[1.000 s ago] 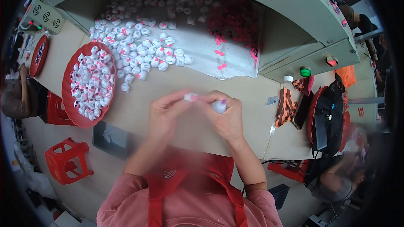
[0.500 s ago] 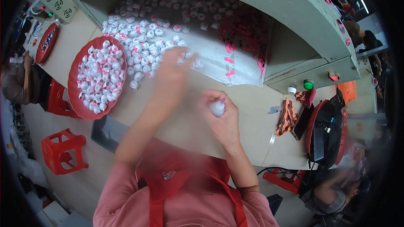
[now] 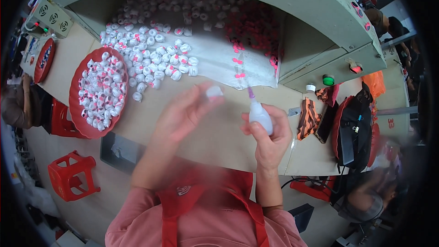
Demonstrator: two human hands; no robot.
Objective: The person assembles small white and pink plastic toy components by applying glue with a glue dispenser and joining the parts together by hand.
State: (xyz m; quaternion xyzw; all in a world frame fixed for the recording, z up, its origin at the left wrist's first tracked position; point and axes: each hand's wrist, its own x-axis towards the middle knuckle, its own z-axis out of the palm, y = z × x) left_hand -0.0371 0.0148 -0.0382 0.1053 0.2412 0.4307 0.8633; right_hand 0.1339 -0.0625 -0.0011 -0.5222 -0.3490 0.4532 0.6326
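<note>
One squeeze bottle [image 3: 260, 118], head view, aims its nozzle toward 11 o'clock, long axis tilted, curled inside the closed right hand [image 3: 274, 141]. It is translucent white, purple-tipped. At its 10 o'clock, the left hand [image 3: 182, 112] pinches a blurred white piece [image 3: 214, 92]. Pale bench [image 3: 144, 114] beneath; red tray [image 3: 74, 98], 9 o'clock; red stool [image 3: 60, 180], 8.

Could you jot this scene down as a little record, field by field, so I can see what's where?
Left hand: holds a small white piece, blurred
Right hand: grips a purple-tipped white bottle
Left of the hands: red dish heaped with white-and-pink pieces
White sheet: loose white pieces toward its left, pink pieces toward its right
To the right: striped cloth, black bag
Floor, left: red stool
</note>
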